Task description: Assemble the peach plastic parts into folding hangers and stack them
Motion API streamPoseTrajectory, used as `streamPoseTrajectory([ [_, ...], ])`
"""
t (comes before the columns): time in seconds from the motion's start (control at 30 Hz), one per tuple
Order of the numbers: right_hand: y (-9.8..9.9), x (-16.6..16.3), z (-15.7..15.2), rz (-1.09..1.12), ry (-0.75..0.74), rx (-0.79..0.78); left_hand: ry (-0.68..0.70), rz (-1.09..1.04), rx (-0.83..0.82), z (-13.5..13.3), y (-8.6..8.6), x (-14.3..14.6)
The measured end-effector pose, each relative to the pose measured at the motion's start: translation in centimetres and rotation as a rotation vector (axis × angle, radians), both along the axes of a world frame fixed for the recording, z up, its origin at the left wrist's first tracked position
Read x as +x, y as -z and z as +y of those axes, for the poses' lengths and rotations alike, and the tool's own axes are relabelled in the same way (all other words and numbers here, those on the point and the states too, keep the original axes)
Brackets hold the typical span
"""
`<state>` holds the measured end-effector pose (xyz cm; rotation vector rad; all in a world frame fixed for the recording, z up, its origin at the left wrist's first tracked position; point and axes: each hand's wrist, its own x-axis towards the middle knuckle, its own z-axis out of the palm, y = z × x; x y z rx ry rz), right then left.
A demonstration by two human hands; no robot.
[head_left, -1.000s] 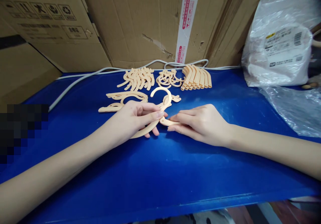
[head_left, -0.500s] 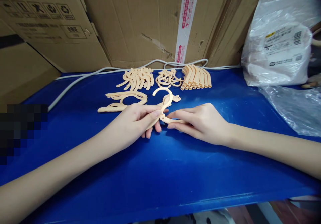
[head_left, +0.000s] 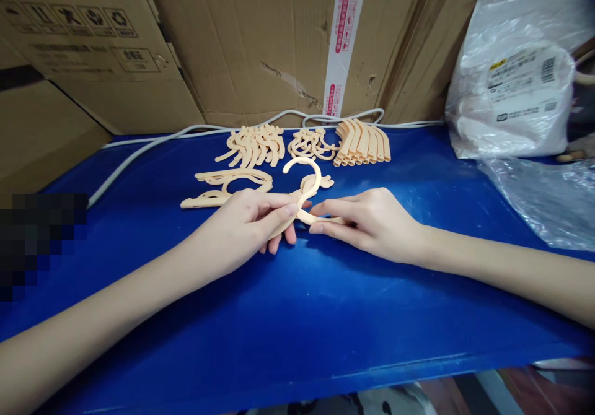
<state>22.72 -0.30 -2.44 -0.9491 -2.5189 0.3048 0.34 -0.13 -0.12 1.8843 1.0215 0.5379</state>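
Note:
Between my two hands is a cream plastic clothes hanger with a curved hook (head_left: 317,176) pointing up. My left hand (head_left: 253,220) is closed around its left arm and the base of the hook, thumb on top. My right hand (head_left: 372,226) pinches the right hanger arm (head_left: 307,218) between thumb and fingers, close to the joint below the hook. Much of both arms is hidden by my fingers. Just behind my left hand lie folded hangers (head_left: 235,176), and another cream piece (head_left: 325,182) shows behind the hook.
On the blue table (head_left: 297,328), toward the back, are a heap of wavy cream pieces (head_left: 253,145), loose hooks (head_left: 309,144) and stacked hanger arms (head_left: 362,142). A white cable (head_left: 186,131) runs before the cardboard boxes (head_left: 260,43). Plastic wrapping (head_left: 506,111) lies at right.
The hook and the right hanger arm have tilted slightly, and my right hand has risen a little. Both hands keep their hold. The view has shifted very slightly.

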Motion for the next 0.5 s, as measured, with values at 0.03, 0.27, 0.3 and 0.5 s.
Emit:
streamPoseTrajectory([
  [0.03, -0.02, -0.01, 0.02, 0.002, -0.001, -0.007, 0.007, 0.014, 0.013, 0.00, -0.04, -0.04],
  [0.27, 0.28, -0.11, 0.06, 0.010, 0.021, 0.011, 0.032, 0.301, 0.332, -0.23, -0.32, -0.57],
  [0.3, 0.31, -0.12, 0.08, 0.009, 0.018, 0.021, 0.050, 0.324, 0.397, -0.24, -0.24, -0.63],
  [0.5, 0.37, -0.03, 0.46, 0.060, 0.014, 0.212, 0.197, 0.403, 0.480, -0.04, 0.34, -0.87],
])
